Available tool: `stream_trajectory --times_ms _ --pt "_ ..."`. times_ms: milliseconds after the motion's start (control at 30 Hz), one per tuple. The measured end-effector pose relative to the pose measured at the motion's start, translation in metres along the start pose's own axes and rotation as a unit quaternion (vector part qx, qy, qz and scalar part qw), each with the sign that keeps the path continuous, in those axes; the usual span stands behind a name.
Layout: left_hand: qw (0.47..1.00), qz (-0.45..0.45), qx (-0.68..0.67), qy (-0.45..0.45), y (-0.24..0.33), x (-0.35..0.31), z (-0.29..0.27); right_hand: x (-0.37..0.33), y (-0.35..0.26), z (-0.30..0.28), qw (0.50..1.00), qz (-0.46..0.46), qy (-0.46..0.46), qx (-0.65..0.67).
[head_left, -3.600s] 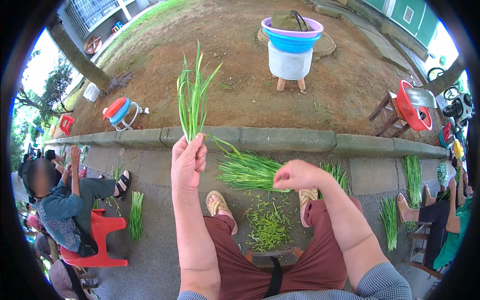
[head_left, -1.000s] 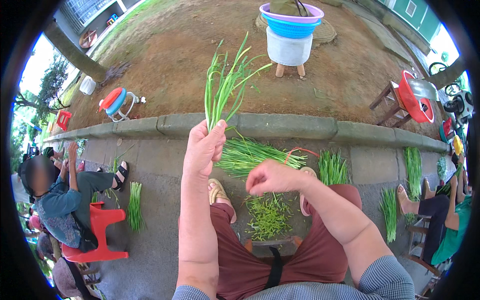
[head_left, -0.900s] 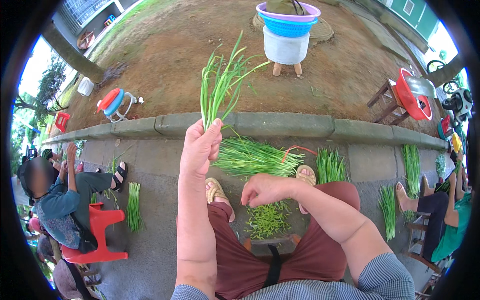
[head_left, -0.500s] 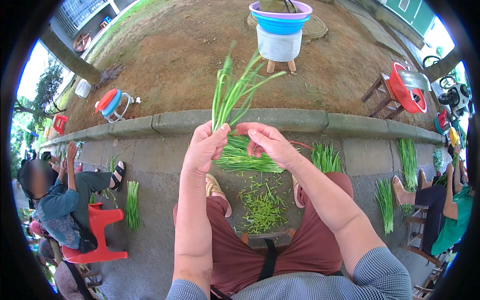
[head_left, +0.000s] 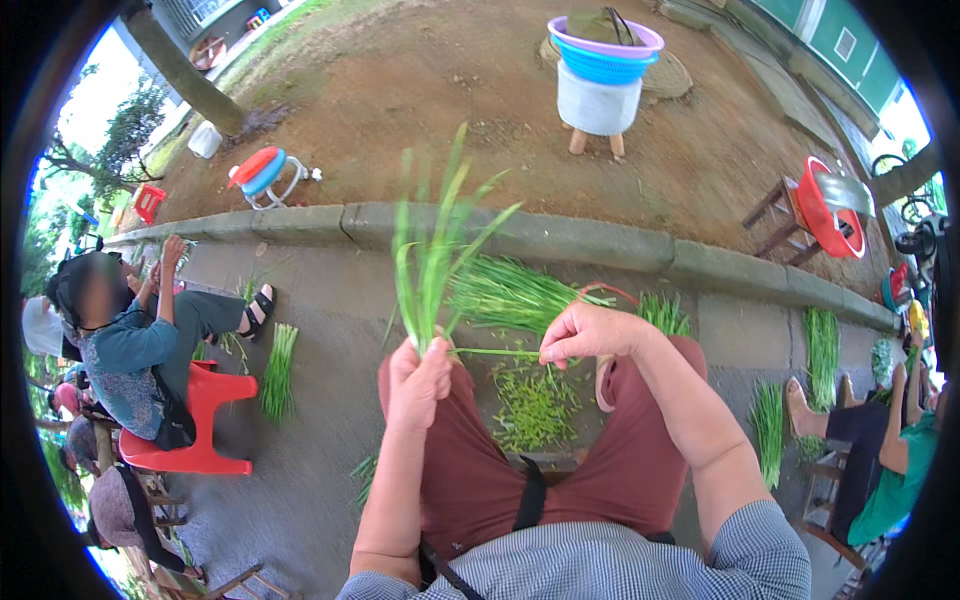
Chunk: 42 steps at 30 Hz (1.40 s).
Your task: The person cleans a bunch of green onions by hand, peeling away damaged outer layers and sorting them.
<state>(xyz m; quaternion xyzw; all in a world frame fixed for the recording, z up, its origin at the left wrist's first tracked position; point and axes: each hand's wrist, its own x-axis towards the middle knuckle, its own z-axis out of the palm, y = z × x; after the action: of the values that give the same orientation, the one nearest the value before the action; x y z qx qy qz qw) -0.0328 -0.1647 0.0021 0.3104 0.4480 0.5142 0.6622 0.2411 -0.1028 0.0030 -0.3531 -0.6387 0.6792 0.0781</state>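
Note:
My left hand (head_left: 418,380) is closed around the lower ends of a loose bunch of green chives (head_left: 428,265), whose leaves fan upward. With thumb and fingertips, my right hand (head_left: 595,332) pinches a single chive stalk (head_left: 497,351), drawn out level between the two hands. Beyond them a large heap of chives (head_left: 515,292) lies on the pavement, with a smaller bundle (head_left: 662,314) to its right. Short green trimmings (head_left: 535,405) are scattered on the ground between my knees.
A stone kerb (head_left: 610,245) runs across ahead. At left a person (head_left: 130,345) sits on a red plastic stool (head_left: 215,410) by a chive bundle (head_left: 279,372). Another person (head_left: 890,460) sits at right near more bundles (head_left: 768,430). Stacked basins (head_left: 605,65) stand beyond the kerb.
Both hands have come lower and moved apart. My right hand now pinches a stalk pulled out sideways from the bunch. The view has shifted, so the surroundings sit farther right.

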Motion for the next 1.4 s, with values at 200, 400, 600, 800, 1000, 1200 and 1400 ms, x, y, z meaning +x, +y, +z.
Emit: stream_trajectory --times_ms 200,400,600,800,1000,1200,1400 --pt "0.995 0.052 0.003 0.09 -0.01 -0.052 -0.025 -0.032 0.028 0.001 0.997 0.083 0.0 -0.008" --pt "0.992 0.053 0.027 0.111 -0.016 -0.075 -0.038 -0.04 0.044 0.005 0.995 0.084 0.017 0.048" --pt "0.988 0.072 0.021 0.134 -0.022 -0.085 -0.04 -0.044 0.048 0.013 0.993 0.097 0.07 0.019" --pt "0.986 0.083 0.032 0.139 -0.03 -0.083 -0.039 -0.042 0.062 0.009 0.989 0.089 0.111 -0.046" --pt "0.982 0.09 0.062 0.154 -0.032 -0.081 -0.036 -0.037 0.061 0.012 0.984 0.103 0.114 -0.095" --pt "0.985 0.089 0.017 0.145 -0.031 -0.078 -0.032 -0.033 0.081 0.017 0.942 0.047 0.257 -0.21" --pt "0.984 0.092 0.056 0.142 -0.031 -0.079 -0.03 -0.018 0.095 0.023 0.895 0.09 0.43 -0.078"
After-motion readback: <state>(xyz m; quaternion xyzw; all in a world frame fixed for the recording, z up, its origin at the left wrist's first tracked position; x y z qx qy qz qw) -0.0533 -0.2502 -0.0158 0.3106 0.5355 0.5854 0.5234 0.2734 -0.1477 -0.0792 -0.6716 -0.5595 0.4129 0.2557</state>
